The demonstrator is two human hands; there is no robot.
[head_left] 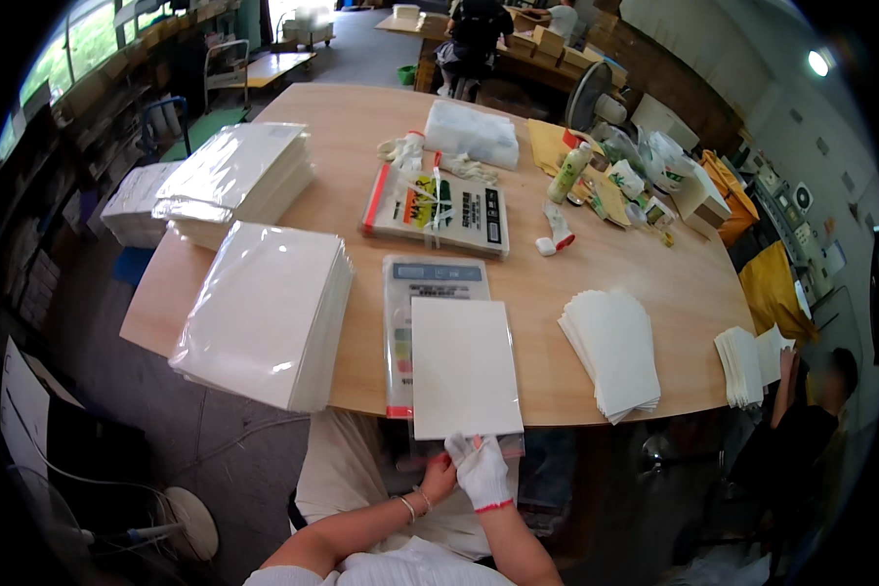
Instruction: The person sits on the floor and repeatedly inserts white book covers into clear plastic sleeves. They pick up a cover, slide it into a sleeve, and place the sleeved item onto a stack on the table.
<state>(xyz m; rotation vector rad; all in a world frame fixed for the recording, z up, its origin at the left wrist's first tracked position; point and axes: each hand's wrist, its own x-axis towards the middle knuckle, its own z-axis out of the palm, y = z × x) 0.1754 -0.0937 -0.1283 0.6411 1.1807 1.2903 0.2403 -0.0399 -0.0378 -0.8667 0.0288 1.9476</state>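
A white sheet or board (464, 366) lies in front of me in what looks like a clear plastic sleeve (516, 446), whose end hangs over the table's near edge. My bare left hand (439, 479), with bracelets at the wrist, is closed at that end. Beside it my right hand (481, 473), in a white glove with a red cuff, has its fingers bent onto the same end. The two hands nearly touch. Under the sheet lies a stack of printed plastic bags (397, 322), partly covered.
Stacks of wrapped white sheets (264, 313) stand at left. A fanned stack of white sheets (610, 352) lies right, near the edge. Beyond are a printed bundle (438, 210), gloves, a bottle (569, 171) and a fan (588, 96). Another person (801, 420) sits at far right.
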